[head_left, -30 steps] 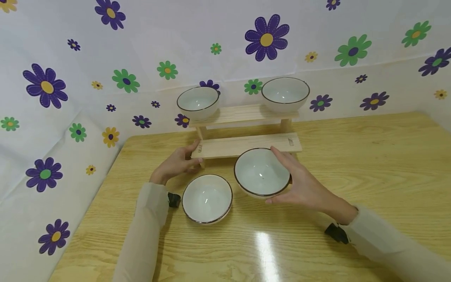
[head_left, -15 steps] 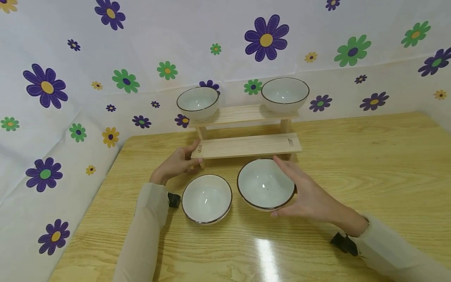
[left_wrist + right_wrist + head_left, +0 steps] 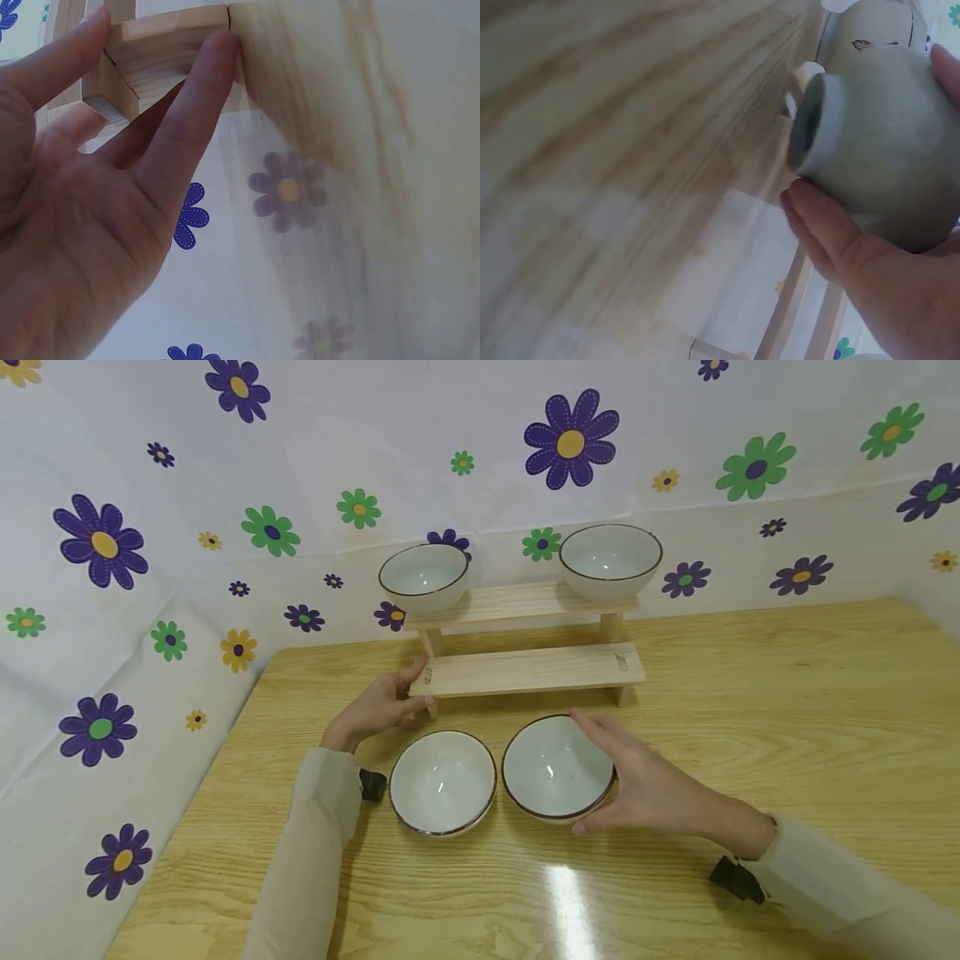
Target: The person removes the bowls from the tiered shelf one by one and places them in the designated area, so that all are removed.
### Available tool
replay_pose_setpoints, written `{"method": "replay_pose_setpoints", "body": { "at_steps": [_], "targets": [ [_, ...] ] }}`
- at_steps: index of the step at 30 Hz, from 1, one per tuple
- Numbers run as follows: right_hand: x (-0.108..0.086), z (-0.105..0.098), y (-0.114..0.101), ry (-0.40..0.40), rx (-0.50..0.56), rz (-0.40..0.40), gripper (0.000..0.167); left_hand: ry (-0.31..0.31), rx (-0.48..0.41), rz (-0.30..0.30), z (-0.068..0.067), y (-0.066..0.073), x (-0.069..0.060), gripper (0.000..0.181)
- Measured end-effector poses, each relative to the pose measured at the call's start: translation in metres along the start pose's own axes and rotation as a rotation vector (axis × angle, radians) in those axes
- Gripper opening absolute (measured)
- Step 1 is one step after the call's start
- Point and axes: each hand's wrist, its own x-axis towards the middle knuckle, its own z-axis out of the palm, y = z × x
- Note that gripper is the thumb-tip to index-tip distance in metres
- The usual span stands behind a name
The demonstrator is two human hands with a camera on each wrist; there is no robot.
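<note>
My right hand [image 3: 645, 785] grips the right side of a white bowl [image 3: 553, 768] with a dark brown rim. In the right wrist view the foot of this held bowl [image 3: 885, 142] shows close over the table, apart from it. Just left of it a like bowl [image 3: 438, 785] sits upright on the table. My left hand [image 3: 378, 710] holds the left end of the lower board of a two-tier wooden rack [image 3: 525, 670]. In the left wrist view, fingers of the left hand [image 3: 97, 202] lie about the rack's end [image 3: 169, 30].
On the upper board stand two more dark-rimmed bowls, one at the left end [image 3: 423, 577] and one at the right [image 3: 611, 556]. A flower-print cloth [image 3: 480, 410] hangs behind the wooden table [image 3: 787, 693] and along its left side.
The right hand has brought its bowl from in front of the lower board towards me and down, then slightly left, beside the other bowl. The left hand has stayed on the rack.
</note>
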Motion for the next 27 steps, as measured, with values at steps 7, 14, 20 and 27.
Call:
{"method": "replay_pose_setpoints", "body": {
  "at_steps": [7,14,20,27],
  "targets": [
    [0.002,-0.001,0.005,-0.057,0.003,-0.006,0.128,-0.002,-0.003,0.004,0.000,-0.001,0.002,0.077],
    [0.004,0.003,0.010,-0.127,-0.016,-0.033,0.130,-0.002,-0.022,-0.002,0.000,-0.001,0.001,0.076],
    [0.002,0.006,0.010,-0.110,-0.081,-0.073,0.129,-0.004,-0.037,-0.002,0.001,-0.002,0.001,0.076],
    [0.001,0.007,0.011,-0.099,-0.099,-0.091,0.128,0.001,-0.033,0.004,0.001,-0.003,0.000,0.076]
  ]
}}
